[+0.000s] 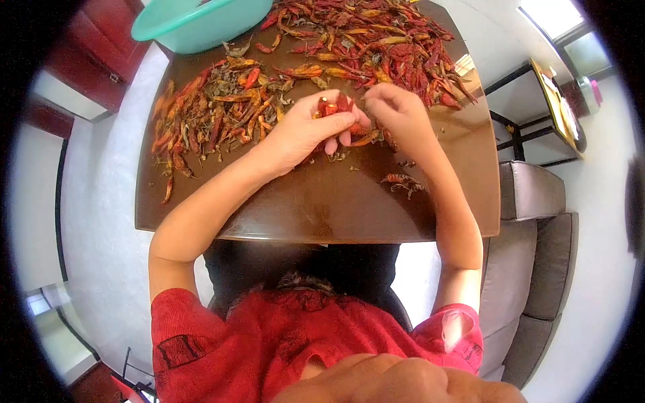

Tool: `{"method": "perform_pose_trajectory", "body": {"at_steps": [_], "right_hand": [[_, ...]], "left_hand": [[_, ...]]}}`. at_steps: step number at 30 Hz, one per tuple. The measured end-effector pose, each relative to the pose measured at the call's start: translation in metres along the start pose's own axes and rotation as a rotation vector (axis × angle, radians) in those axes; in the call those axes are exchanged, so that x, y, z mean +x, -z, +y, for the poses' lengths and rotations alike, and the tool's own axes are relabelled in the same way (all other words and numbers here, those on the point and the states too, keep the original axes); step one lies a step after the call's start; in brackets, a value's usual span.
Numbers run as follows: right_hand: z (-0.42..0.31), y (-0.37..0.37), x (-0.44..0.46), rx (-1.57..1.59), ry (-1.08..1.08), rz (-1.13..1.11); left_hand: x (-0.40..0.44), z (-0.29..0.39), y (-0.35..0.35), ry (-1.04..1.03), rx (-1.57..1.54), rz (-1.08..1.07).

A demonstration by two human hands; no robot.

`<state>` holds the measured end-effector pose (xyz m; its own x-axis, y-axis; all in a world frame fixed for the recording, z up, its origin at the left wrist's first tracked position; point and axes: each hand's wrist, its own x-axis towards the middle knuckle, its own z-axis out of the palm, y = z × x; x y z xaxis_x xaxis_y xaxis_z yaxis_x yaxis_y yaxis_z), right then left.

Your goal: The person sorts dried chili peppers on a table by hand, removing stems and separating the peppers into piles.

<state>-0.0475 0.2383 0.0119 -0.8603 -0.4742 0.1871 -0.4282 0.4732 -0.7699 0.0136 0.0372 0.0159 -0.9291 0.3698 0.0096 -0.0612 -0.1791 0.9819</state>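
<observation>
Several dried red chilies (344, 105) sit in my left hand (306, 127), its thumb closed over them and their ends poking out by the fingers. Just to the right, my right hand (402, 115) is curled with thumb and fingertips pinched together; what is between them, if anything, is too small to make out. Under both hands, a few more chilies (366, 139) lie on the brown table (322, 208). A large heap of red and orange dried chilies (396, 50) spreads beyond my right hand. To the left lies a duller pile of chilies with stems (228, 111).
A turquoise basin (201, 27) stands at the table's far left corner. Shrivelled chili bits (403, 181) lie near my right forearm. On the right are a grey sofa (517, 269) and a small black-framed stand (557, 111) holding papers.
</observation>
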Motion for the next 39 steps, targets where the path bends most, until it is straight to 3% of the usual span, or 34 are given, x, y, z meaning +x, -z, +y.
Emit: {"method": "perform_pose_trajectory", "body": {"at_steps": [2,3,6,11,14,16,17,19,20,22,23,24,26,27,28,30,31,32,34,35,39], "right_hand": [[-0.013,0.003,-0.004,0.486,-0.062,-0.005],[-0.021,0.003,-0.005,0.579,-0.067,-0.037],[-0.013,-0.004,-0.006,0.536,0.015,-0.106],[-0.012,0.0,-0.006,0.354,0.165,-0.12],[-0.015,0.003,-0.007,0.352,0.163,-0.107],[-0.022,0.011,-0.011,0.527,-0.042,-0.275],[-0.019,0.016,-0.01,0.528,-0.036,-0.27],[-0.014,0.028,-0.006,1.152,-0.269,-0.482],[-0.013,0.034,-0.005,1.151,-0.258,-0.476],[-0.017,0.048,-0.007,0.709,-0.282,-0.194],[-0.004,0.056,-0.004,0.467,-0.292,-0.17],[0.001,0.059,-0.007,0.467,-0.292,-0.148],[0.004,0.072,-0.014,-0.128,-0.078,-0.227],[-0.012,0.08,-0.019,-0.276,-0.209,-0.275],[-0.019,0.084,-0.022,-0.404,-0.286,-0.324],[-0.007,0.082,-0.022,-0.551,-0.241,-0.377],[-0.002,0.08,-0.023,-0.57,-0.255,-0.387],[0.001,0.076,-0.022,-0.583,-0.266,-0.406],[0.011,0.067,-0.019,-0.636,-0.254,-0.373],[0.009,0.065,-0.018,-0.643,-0.274,-0.369],[0.023,0.064,-0.014,-0.675,-0.224,-0.338]], "left_hand": [[0.001,-0.002,-0.001,0.068,-0.014,-0.004],[0.002,-0.004,0.001,0.101,-0.048,-0.045],[0.002,-0.003,0.005,0.217,-0.036,-0.157],[-0.003,0.006,0.0,0.301,-0.056,-0.154],[0.0,0.002,0.003,0.23,0.086,-0.077],[0.004,-0.012,0.007,-0.136,0.552,-0.134],[0.005,-0.022,0.011,-0.242,0.509,-0.163],[0.006,-0.002,0.014,-0.205,0.488,-0.105],[0.006,0.01,0.016,-0.165,0.459,-0.046],[0.011,0.03,0.031,-0.131,0.389,0.196],[0.015,0.041,0.04,-0.181,0.363,0.309],[0.023,0.051,0.052,-0.232,0.436,0.393],[0.038,0.078,0.076,-0.345,0.621,0.524],[0.049,0.09,0.102,-0.39,0.869,0.633],[0.064,0.103,0.133,-0.416,0.91,0.656],[0.079,0.131,0.159,-0.503,0.947,0.737],[0.085,0.146,0.166,-0.369,0.97,0.842],[0.099,0.151,0.211,-0.437,1.079,0.799],[0.116,0.156,0.266,-0.243,1.248,0.852],[0.116,0.154,0.282,-0.247,1.251,0.85],[0.135,0.141,0.306,-0.096,1.44,0.814]]}}
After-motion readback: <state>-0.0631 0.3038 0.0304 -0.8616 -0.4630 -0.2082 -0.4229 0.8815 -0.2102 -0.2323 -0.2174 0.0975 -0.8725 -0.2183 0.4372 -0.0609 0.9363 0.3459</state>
